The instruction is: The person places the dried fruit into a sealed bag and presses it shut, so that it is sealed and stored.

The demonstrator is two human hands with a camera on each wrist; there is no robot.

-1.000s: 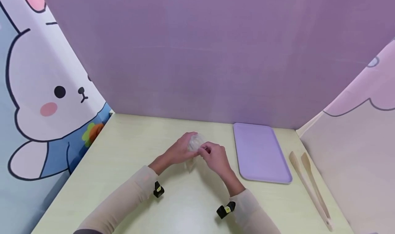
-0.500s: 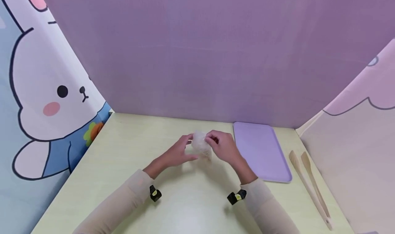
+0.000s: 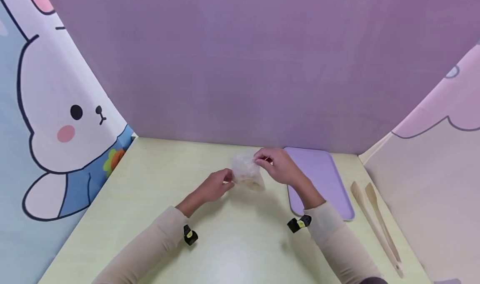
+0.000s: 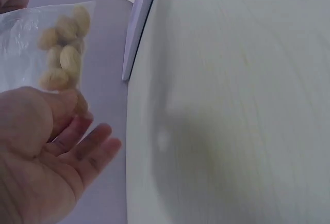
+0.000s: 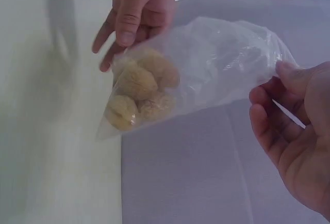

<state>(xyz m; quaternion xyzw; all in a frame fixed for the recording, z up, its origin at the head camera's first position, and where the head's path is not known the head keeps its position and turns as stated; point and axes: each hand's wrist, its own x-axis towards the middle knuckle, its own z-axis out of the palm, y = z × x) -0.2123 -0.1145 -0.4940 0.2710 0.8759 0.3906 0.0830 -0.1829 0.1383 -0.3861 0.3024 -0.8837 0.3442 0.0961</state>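
Note:
A clear plastic bag (image 3: pixel 243 164) holding several tan, wrinkled nuts that look like walnuts (image 5: pixel 136 82) hangs tilted between both hands above the table. My right hand (image 3: pixel 280 166) pinches the bag's upper edge between thumb and index finger, the other fingers loosely bent. At the nut-filled end, my left hand (image 3: pixel 213 186) pinches a lower corner of the bag with thumb and index finger, its remaining fingers spread out in the left wrist view. The nuts (image 4: pixel 64 53) are bunched at the bottom, and the upper part of the bag is crumpled film.
A lilac tray (image 3: pixel 320 184) lies at the back right of the pale table (image 3: pixel 180 163), partly covered by the right forearm. Wooden tongs (image 3: pixel 375 225) rest along the right edge. A purple panel (image 3: pixel 240 75) stands behind the table.
My right hand has moved right and slightly up, stretching the bag out from its bunched shape. The left hand has let its hold loosen, then closed on the bag's left side.

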